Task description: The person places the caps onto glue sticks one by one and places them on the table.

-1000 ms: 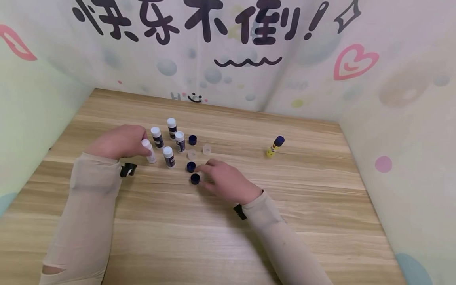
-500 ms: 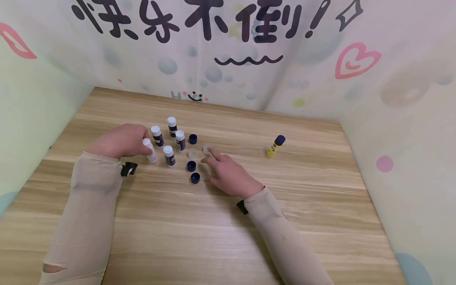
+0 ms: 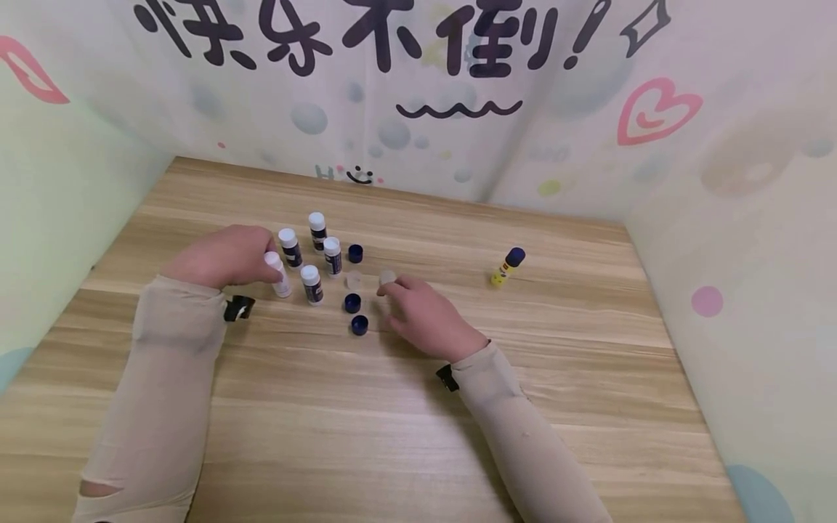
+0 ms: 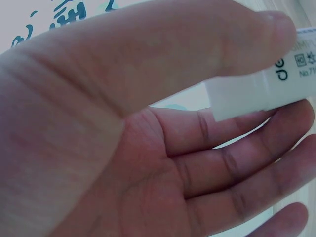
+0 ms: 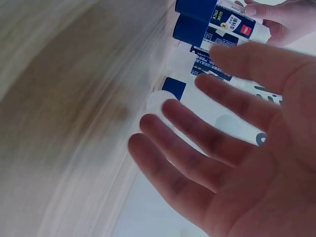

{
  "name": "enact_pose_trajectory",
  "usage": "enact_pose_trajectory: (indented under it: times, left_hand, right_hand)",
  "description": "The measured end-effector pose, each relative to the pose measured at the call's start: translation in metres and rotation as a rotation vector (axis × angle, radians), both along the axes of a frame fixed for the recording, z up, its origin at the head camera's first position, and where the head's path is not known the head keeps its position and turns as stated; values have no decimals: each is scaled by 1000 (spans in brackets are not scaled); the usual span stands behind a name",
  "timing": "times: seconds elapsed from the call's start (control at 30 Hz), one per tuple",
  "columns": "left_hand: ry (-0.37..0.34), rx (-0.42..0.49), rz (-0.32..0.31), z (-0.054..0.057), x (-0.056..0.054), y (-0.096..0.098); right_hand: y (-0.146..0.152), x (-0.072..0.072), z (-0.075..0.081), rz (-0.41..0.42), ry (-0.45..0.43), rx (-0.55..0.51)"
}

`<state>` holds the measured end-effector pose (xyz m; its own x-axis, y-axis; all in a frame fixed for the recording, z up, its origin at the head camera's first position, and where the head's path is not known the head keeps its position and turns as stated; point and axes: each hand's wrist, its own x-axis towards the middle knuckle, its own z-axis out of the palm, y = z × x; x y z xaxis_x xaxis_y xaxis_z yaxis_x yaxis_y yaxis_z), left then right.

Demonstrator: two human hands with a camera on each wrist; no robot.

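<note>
My left hand (image 3: 219, 256) pinches a white glue stick (image 3: 280, 280) between thumb and fingers, at the left of a group of glue sticks. Up close in the left wrist view, this glue stick (image 4: 242, 96) lies between thumb and forefinger, with printed lettering. Fingers spread and fairly straight, my right hand (image 3: 434, 316) is at a clear cap (image 3: 387, 277), its fingertips right at the near side. Left of it are another clear cap (image 3: 353, 281) and three dark blue caps (image 3: 352, 303). Several white-topped glue sticks with dark labels (image 3: 312, 285) stand beside the left hand.
A yellow glue stick with a dark blue cap (image 3: 506, 266) stands apart on the right of the wooden table (image 3: 294, 428). Printed fabric walls (image 3: 431, 145) close off the back and both sides. A black strap piece (image 3: 238, 308) hangs at the left wrist.
My right hand has moved from beside the dark blue caps up to the farther clear cap, which has shifted slightly right. The left hand keeps its hold on the white glue stick.
</note>
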<state>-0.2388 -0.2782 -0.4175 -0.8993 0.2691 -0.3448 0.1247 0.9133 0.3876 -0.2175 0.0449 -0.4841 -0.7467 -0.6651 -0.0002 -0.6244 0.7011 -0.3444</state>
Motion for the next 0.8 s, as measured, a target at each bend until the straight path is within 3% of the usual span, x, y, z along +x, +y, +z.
enact_pose_trajectory:
  times: [0.13,0.3,0.47,0.6,0.8]
  left_hand:
    - [7,2,-6,1,0,0]
    - [9,-1,-10,2,1,0]
    - [7,3,-8,1,1,-1]
    - [20,2,-11,1,0,-1]
    - [39,5,-20,1,1,-2]
  right_hand:
    - [0,-1,-1,-49,35,-39]
    - [0,-2,-4,-31,53,-23]
    - [2,-4,-7,-27,26,19]
    - [3,-5,-7,-35,26,-6]
    - [5,-6,-4,-89,-16,-8]
